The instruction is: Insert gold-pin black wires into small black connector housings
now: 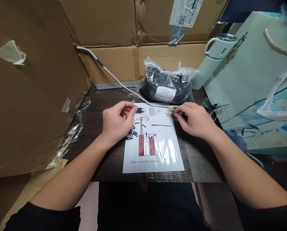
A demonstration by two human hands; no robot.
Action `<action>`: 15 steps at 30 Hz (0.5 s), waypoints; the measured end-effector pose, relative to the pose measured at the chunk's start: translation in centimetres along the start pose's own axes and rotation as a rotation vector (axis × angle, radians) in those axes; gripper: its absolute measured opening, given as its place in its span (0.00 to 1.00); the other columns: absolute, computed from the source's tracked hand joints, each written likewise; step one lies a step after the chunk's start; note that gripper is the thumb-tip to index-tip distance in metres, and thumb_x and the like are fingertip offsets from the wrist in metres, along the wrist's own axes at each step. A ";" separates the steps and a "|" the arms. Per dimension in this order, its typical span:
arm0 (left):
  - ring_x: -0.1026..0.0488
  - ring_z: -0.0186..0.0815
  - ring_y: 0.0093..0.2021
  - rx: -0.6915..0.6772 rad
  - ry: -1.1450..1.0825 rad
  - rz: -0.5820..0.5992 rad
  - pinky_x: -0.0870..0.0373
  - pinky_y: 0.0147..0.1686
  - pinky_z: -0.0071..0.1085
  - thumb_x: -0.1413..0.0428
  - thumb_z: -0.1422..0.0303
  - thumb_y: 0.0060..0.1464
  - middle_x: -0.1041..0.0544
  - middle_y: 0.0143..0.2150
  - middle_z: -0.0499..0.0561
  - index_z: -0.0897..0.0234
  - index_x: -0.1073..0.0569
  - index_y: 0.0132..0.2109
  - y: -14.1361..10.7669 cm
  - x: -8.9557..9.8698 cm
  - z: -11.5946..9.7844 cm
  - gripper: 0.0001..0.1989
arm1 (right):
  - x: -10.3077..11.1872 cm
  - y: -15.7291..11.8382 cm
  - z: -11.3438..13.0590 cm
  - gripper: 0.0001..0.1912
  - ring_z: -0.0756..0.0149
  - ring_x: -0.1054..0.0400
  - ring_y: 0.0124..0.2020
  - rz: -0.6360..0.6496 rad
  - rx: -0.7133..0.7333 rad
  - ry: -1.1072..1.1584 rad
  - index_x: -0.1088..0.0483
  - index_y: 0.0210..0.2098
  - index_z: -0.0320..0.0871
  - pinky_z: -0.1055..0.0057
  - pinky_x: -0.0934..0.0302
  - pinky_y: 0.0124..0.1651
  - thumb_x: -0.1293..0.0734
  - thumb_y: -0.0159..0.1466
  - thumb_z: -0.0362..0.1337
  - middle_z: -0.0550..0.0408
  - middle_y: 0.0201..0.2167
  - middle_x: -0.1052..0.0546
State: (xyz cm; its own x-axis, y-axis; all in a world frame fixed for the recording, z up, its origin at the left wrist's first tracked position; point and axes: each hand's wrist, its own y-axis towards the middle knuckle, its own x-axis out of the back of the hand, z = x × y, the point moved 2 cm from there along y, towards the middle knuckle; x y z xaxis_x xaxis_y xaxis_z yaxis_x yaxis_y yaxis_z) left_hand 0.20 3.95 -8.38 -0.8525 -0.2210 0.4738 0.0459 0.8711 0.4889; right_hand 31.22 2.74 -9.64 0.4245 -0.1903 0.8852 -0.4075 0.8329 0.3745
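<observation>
My left hand (119,118) is closed in a pinch above the left edge of a white printed sheet (129,165), right beside a small cluster of thin black pieces (140,110). What its fingertips hold is too small to make out. At the sheet's upper right, my right hand (193,118) has its fingers closed at a bundle of gold-tipped black wires (170,111); the palm hides part of the bundle. Short black tube pieces (133,133) lie scattered near the sheet's left edge. Red-and-clear strips (146,145) and a longer black piece (161,125) are on the sheet.
Behind the sheet sits a clear bag of black strands (167,83), with a white cable (114,78) running past it. A pale bottle (213,61) and a cup with black wires (209,104) stand at right. Cardboard walls (37,80) enclose the left and back.
</observation>
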 end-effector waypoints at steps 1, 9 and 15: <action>0.19 0.35 0.35 0.017 -0.046 -0.007 0.21 0.36 0.30 0.33 0.65 0.64 0.13 0.40 0.53 0.64 0.14 0.46 -0.1 -0.1 0.0 0.08 | 0.5 -0.1 -0.4 0.07 0.51 0.25 0.41 -0.010 -0.015 -0.004 0.23 0.42 0.43 0.55 0.32 0.47 0.35 0.73 0.35 0.45 0.38 0.19; 0.13 0.45 0.45 0.094 -0.195 0.243 0.13 0.51 0.43 0.32 0.63 0.63 0.11 0.46 0.55 0.60 0.11 0.47 -1.9 -2.4 0.3 0.10 | 0.4 -0.4 -1.6 0.06 0.56 0.25 0.37 0.173 -0.031 -0.100 0.21 0.39 0.43 0.61 0.37 0.39 0.32 0.69 0.33 0.49 0.36 0.19; 0.14 0.42 0.41 0.069 -0.194 0.349 0.14 0.46 0.38 0.32 0.65 0.62 0.11 0.44 0.53 0.59 0.11 0.43 -2.6 -3.4 0.3 0.06 | -1.0 -0.2 -0.9 0.06 0.55 0.26 0.37 0.237 -0.080 -0.199 0.22 0.41 0.43 0.61 0.43 0.36 0.33 0.73 0.33 0.48 0.40 0.19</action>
State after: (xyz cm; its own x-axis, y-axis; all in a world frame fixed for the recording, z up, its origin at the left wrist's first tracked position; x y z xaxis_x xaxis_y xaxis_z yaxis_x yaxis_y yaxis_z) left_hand 2.82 2.55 -11.47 -0.8744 0.1745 0.4527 0.3206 0.9082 0.2691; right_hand 31.62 3.27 -10.81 0.1562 -0.0776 0.9847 -0.4081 0.9028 0.1359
